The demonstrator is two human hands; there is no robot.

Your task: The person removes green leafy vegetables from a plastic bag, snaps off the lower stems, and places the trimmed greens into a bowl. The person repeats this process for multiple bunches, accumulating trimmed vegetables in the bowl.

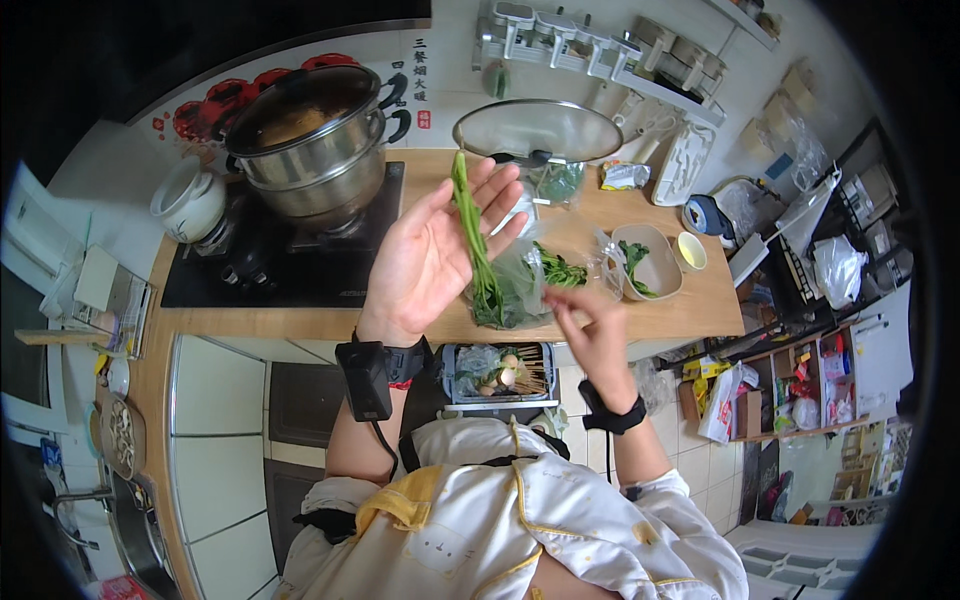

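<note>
My left hand (431, 255) is turned palm up over the counter's front edge, its fingers loosely spread. A leafy green vegetable stalk (469, 214) lies across it between the thumb and fingers, with the leaves hanging down toward the worktop. My right hand (596, 330) pinches the edge of a clear plastic bag (531, 277). More leafy greens (562, 270) show in or behind the bag; the film blurs which. To the right of them, a beige bowl (660, 274) holds a small bunch of greens (635, 262).
A lidded steamer pot (315, 165) stands on the black cooktop (262, 277) at left, beside a white ceramic pot (187, 199). Behind my hands a glass lid (540, 127) leans upright. A small yellow-lined bowl (690, 251) sits near the counter's right end. Below is a full drawer bin (499, 375).
</note>
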